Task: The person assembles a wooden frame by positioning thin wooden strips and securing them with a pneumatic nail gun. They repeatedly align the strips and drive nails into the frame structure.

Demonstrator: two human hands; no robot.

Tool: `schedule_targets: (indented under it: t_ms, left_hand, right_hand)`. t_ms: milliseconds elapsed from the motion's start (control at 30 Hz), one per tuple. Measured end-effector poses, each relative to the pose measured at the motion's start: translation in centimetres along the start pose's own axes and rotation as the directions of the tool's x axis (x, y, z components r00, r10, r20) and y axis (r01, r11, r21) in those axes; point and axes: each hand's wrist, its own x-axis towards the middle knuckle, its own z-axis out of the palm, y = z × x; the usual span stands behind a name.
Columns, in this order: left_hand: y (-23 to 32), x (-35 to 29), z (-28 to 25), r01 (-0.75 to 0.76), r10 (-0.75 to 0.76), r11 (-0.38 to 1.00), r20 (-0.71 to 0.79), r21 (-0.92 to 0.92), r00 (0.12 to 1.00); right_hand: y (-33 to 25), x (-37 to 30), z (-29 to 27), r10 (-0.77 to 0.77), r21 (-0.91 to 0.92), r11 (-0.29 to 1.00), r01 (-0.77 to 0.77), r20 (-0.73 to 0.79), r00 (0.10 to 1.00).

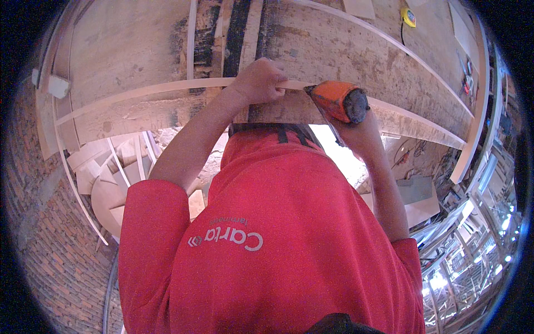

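Near the front edge of a wooden worktable (133,50), my left hand (257,82) is closed round a long, thin wooden strip (161,87). The strip runs left to right across the table. My right hand (357,132) grips an orange and black nail gun (335,98), whose narrow nose points left and rests at or just over the strip, a short way right of my left hand. Whether the nose touches the wood I cannot tell. The palm and most fingers of my right hand are hidden behind the tool.
A second wooden strip (389,40) curves across the far right, and a crosswise strip (191,44) meets the near one. A yellow tape measure (409,17) lies at the far right, with red-handled hand tools (467,75) beyond. Wooden offcuts (105,192) lie below on the left.
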Motion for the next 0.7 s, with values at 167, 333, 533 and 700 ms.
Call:
schedule_targets:
  t_ms: [167,333,533,700]
  left_hand:
    - [-0.3,-0.3,0.2,-0.005,0.005,1.0,0.001,0.03,1.0]
    - [-0.2,0.0,0.1,-0.011,0.009,0.996,0.03,0.093,1.0]
    - [1.6,-0.2,-0.5,-0.043,0.05,0.984,-0.037,0.173,0.998]
    - [2.9,1.8,2.4,-0.093,0.116,0.977,-0.11,0.19,0.987]
  right_hand:
    - [0.2,0.4,0.0,0.004,-0.138,0.99,0.001,0.038,0.999]
    - [1.3,-0.7,0.8,0.163,0.205,0.967,-0.151,-0.043,0.986]
    - [4.8,-6.1,1.0,0.427,0.532,0.81,-0.247,-0.246,0.87]
    - [7.7,-10.6,0.1,0.46,0.487,0.84,-0.237,-0.41,0.788]
